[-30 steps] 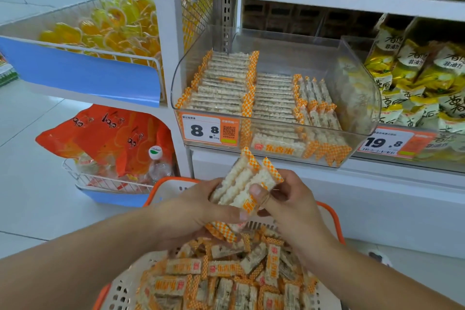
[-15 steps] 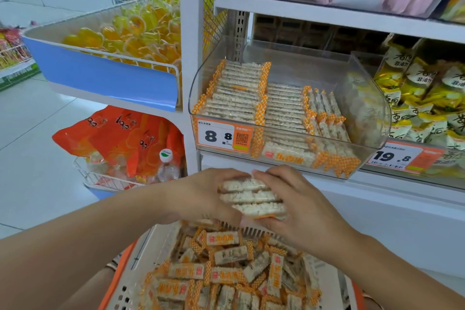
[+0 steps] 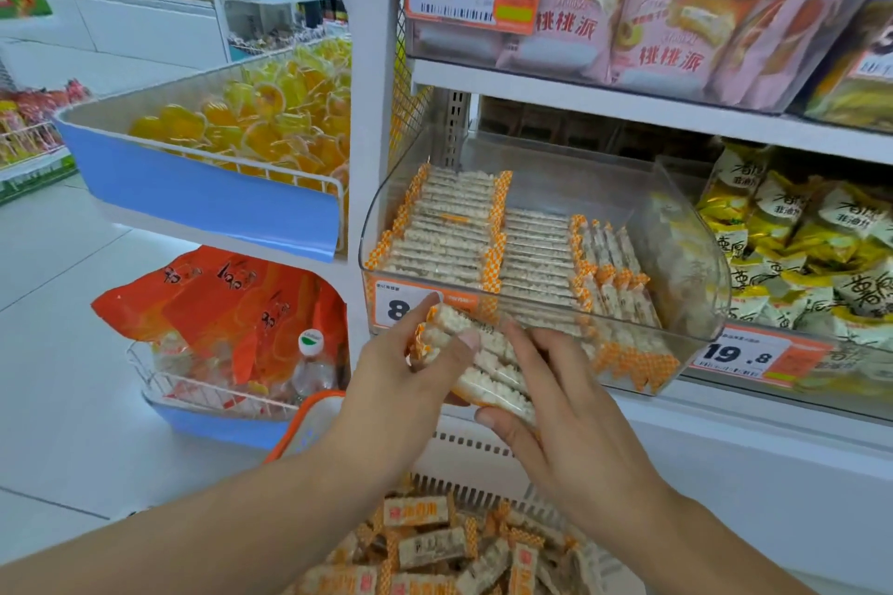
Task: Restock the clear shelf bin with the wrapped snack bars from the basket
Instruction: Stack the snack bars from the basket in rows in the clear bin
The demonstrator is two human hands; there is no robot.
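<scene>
Both hands meet at the centre of the frame around a small stack of wrapped snack bars; the left hand grasps the stack's left end with thumb across the top, and the right hand clamps the right end, thumb under the lowest bar; the stack hangs just in front of the clear shelf bin, level with its front wall and partly covering the orange price label stuck there.

Progress looks to be somewhere past the middle: inside the bin two neat rows of bars fill the left and centre, and a looser, slanted row stands to their right; the right part of the bin, toward centre right of the frame, shows bare plastic; the basket at bottom centre holds a heap of loose bars, so plenty is left to move.

Room for moving is tight above: the white shelf board overhangs the bin, leaving a gap over the front rim for entry; the stack probably has to rise over that rim and go right; the bin's curved right wall sits just beside yellow snack packets.
</scene>
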